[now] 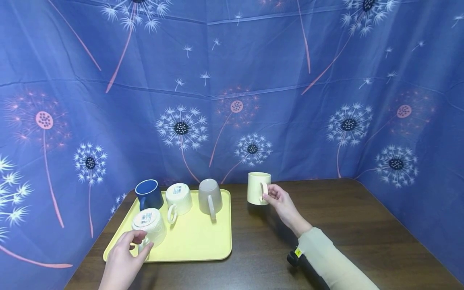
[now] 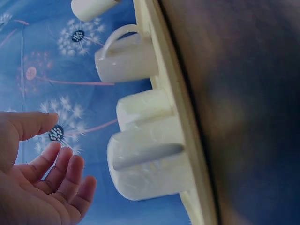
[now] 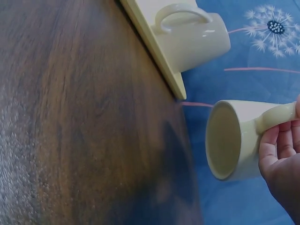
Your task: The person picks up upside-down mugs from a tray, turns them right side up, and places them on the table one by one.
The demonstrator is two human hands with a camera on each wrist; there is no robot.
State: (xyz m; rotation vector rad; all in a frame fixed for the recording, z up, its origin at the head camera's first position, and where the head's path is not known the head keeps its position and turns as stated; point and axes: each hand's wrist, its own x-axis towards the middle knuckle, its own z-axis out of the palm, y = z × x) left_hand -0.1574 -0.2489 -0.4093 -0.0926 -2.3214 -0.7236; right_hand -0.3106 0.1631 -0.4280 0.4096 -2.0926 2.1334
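Observation:
My right hand [image 1: 284, 205] grips the handle of a pale yellow mug [image 1: 256, 188], right of the yellow tray [image 1: 188, 245]. In the right wrist view this mug [image 3: 248, 140] hangs off the table with its mouth turned down. My left hand [image 1: 123, 257] is near the front white mug [image 1: 152, 229], thumb and fingers apart. The left wrist view shows that hand [image 2: 42, 178] holding nothing, with a gap to the white mug [image 2: 140, 180]. Another white mug [image 1: 180, 200], a dark blue mug [image 1: 151, 197] and a grey mug [image 1: 208, 197] also stand on the tray.
Brown wooden table [image 1: 348, 233] lies under the tray and both arms. A blue dandelion-print cloth [image 1: 290, 100] hangs behind and at the sides. A black strap-like item [image 1: 293, 259] with a yellow tag is by the right forearm.

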